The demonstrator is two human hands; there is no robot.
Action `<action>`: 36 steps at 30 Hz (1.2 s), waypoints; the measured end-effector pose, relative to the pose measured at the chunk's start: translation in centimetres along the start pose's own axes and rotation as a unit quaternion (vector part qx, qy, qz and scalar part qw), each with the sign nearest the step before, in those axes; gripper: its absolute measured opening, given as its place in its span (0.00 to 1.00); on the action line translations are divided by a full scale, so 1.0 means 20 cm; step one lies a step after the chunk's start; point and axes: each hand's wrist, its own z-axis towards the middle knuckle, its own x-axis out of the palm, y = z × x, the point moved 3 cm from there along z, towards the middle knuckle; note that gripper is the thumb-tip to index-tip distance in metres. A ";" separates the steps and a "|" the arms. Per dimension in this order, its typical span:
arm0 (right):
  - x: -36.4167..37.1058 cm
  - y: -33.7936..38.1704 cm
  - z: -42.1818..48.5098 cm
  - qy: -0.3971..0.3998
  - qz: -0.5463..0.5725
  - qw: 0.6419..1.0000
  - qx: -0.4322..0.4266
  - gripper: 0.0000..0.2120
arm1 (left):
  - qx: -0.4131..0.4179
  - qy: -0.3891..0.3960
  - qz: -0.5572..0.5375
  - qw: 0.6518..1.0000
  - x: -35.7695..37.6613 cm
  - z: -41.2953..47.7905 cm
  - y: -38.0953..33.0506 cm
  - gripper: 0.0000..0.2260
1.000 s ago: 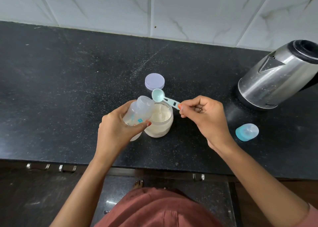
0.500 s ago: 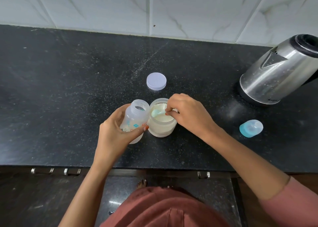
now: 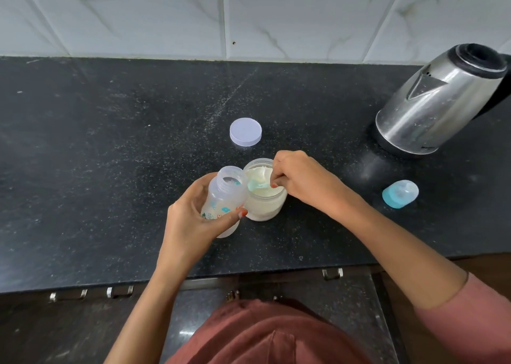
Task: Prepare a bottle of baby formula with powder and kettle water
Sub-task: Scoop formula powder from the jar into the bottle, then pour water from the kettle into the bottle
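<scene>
My left hand (image 3: 193, 220) grips a clear baby bottle (image 3: 225, 198) with teal prints, tilted so its open mouth leans toward the powder jar (image 3: 265, 203). The jar stands open on the black counter, touching the bottle, and holds pale formula powder. My right hand (image 3: 301, 181) reaches over the jar's rim and pinches the handle of a teal scoop (image 3: 255, 184), whose bowl lies down in the powder. A steel kettle (image 3: 439, 101) stands at the back right.
The jar's lilac lid (image 3: 245, 131) lies flat behind the jar. A teal bottle cap (image 3: 400, 193) rests on its side to the right, in front of the kettle. The counter (image 3: 96, 156) ends at a front edge above drawer handles; a tiled wall rises behind.
My right hand has brought the scoop down from above the bottle's mouth into the jar and is digging in the powder. The left hand keeps holding the tilted bottle.
</scene>
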 end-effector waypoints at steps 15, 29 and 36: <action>-0.07 -0.17 -0.22 -0.186 0.205 0.956 0.103 0.07 | 0.013 0.158 -0.037 0.987 0.10 -0.02 -0.07 0.26; -0.17 -0.63 -0.34 -0.244 0.266 0.924 0.127 0.08 | 0.039 0.194 -0.043 0.979 0.64 0.07 -0.19 0.25; -0.38 -1.00 -0.37 -0.304 0.311 0.891 0.129 0.07 | 0.044 0.131 -0.043 0.990 0.97 0.26 -0.26 0.25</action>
